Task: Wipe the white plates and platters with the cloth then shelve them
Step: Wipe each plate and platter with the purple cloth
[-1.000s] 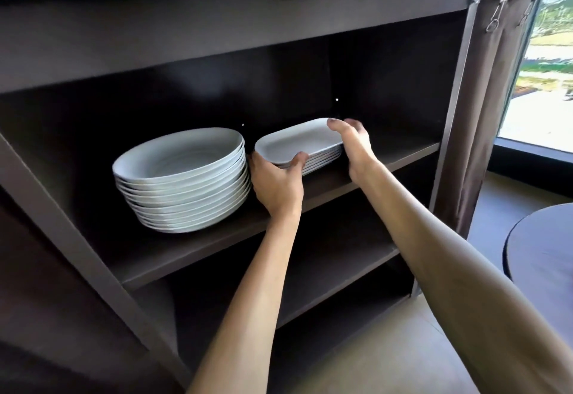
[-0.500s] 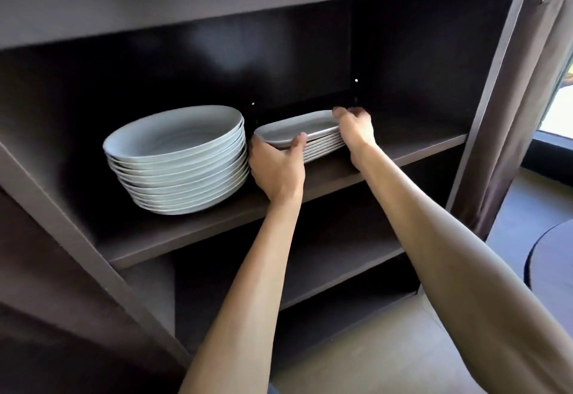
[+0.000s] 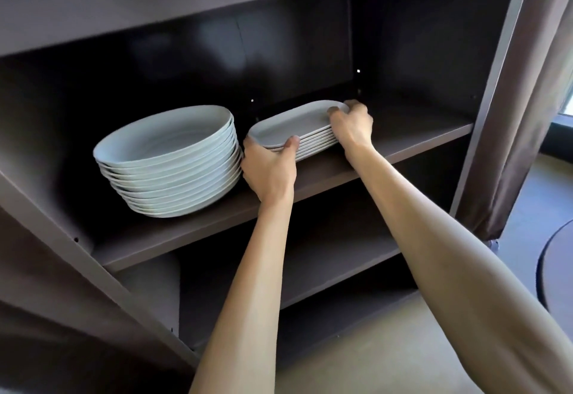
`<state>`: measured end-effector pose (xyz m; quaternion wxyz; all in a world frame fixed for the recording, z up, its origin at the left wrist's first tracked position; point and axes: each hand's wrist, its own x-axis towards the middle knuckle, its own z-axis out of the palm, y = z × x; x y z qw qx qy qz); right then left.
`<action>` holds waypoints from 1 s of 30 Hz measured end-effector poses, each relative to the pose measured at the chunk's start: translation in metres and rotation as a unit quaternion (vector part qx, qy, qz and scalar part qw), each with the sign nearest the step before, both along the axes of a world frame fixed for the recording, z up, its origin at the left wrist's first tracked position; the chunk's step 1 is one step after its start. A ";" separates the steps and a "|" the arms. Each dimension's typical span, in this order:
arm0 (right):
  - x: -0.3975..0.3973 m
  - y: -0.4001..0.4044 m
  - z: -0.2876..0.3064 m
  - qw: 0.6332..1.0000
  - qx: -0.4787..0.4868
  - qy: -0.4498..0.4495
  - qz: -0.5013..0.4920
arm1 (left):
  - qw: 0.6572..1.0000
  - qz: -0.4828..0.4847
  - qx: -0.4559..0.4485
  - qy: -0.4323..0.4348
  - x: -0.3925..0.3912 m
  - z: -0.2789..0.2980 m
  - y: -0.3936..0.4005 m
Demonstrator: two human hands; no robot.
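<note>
A stack of several white oblong platters (image 3: 294,122) sits on the upper shelf (image 3: 403,142) of a dark cabinet. My left hand (image 3: 268,170) grips the stack's near left end, thumb on the top platter's rim. My right hand (image 3: 352,127) holds the right end, fingers curled over the top rim. To the left stands a taller stack of several round white plates (image 3: 167,161), close to my left hand. No cloth is in view.
The shelf to the right of the platters is bare up to the cabinet's side post (image 3: 493,90). A lower shelf (image 3: 325,266) lies beneath. A brown curtain (image 3: 524,114) hangs at the right, and a dark round table edge (image 3: 555,266) shows at far right.
The platter stack has gone down onto the shelf and a little deeper into the cabinet. Both hands stayed on its ends. The view moved closer and tilted up.
</note>
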<state>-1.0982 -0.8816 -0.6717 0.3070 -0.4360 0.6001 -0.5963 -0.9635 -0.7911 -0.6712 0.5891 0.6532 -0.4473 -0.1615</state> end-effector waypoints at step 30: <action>-0.241 0.290 -0.054 0.902 0.153 0.126 -0.382 | 0.850 -0.514 0.110 -0.036 -0.245 -0.048 0.143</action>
